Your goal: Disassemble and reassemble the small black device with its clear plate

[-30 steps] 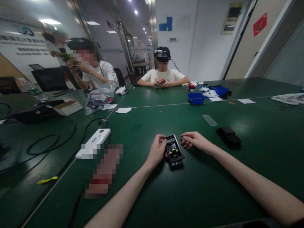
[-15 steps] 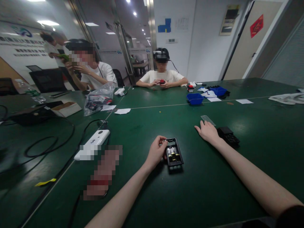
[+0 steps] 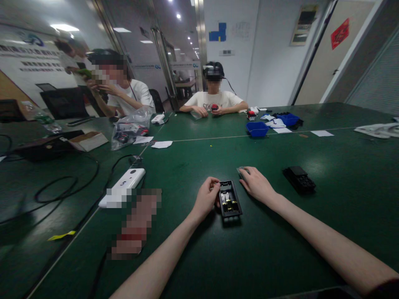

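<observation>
In the head view my left hand [image 3: 207, 197] grips the left edge of a black rectangular casing [image 3: 231, 211], thumb near its upper corner. The casing is open on top, with whitish and gold-coloured parts inside. Just right of it, my right hand [image 3: 256, 182] has its fingers closed on a small clear plastic plate [image 3: 240, 170], mostly hidden behind the fingers. Farther right, a black block-like part [image 3: 299, 179] with several small sections lies on the green table, apart from both hands.
A white power bank-like box [image 3: 124, 185] and a blurred-out item [image 3: 137, 224] lie left, with black cables around. Beyond are a plastic bag [image 3: 129, 128], paper slips and a blue tray [image 3: 257, 129]. Two people sit across the table [image 3: 187, 162].
My right hand has picked up the clear plate and moved left with it, close to the casing. My left hand still holds the casing in place.
</observation>
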Available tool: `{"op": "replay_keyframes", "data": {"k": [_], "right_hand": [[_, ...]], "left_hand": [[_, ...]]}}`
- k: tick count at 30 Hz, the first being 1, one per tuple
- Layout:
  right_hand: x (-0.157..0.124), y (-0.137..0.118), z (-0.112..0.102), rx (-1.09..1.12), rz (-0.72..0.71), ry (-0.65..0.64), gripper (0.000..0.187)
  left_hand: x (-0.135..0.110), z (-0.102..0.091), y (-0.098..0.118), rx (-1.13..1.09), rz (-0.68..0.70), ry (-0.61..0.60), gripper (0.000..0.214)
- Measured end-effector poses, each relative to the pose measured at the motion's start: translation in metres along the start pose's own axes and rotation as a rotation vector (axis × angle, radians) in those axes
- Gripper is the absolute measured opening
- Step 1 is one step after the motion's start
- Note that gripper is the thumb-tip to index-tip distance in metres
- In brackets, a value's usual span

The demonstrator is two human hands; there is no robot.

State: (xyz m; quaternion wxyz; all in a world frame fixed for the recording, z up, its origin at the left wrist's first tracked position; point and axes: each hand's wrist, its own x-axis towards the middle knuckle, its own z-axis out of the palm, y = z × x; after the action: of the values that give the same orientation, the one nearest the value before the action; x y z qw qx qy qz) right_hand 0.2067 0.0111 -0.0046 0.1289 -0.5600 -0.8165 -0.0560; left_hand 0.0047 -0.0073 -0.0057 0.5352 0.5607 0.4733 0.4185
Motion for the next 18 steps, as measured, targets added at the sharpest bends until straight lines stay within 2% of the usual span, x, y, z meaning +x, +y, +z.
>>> {"op": "replay_keyframes", "data": {"k": [5, 9, 12, 15, 18], "right_hand": [[0.0, 0.0, 0.0, -0.032, -0.005, -0.071, 0.035], [0.0, -0.006, -0.011, -0.113, -0.063, -0.16, 0.042], [0.0, -0.008, -0.021, -0.103, -0.012, -0.217, 0.047], [0.001, -0.002, -0.027, 0.036, 0.062, -0.196, 0.047], [0.004, 0.008, -0.029, 0.388, 0.126, -0.19, 0.047]], "left_hand": [[0.0, 0.0, -0.001, 0.003, -0.005, -0.003, 0.014], [0.0, 0.0, -0.001, 0.001, -0.009, -0.002, 0.015], [0.0, 0.0, 0.0, 0.011, -0.002, -0.006, 0.015], [0.0, 0.0, 0.001, 0.024, 0.002, -0.016, 0.017], [0.0, 0.0, 0.001, 0.039, 0.002, -0.019, 0.017]]}}
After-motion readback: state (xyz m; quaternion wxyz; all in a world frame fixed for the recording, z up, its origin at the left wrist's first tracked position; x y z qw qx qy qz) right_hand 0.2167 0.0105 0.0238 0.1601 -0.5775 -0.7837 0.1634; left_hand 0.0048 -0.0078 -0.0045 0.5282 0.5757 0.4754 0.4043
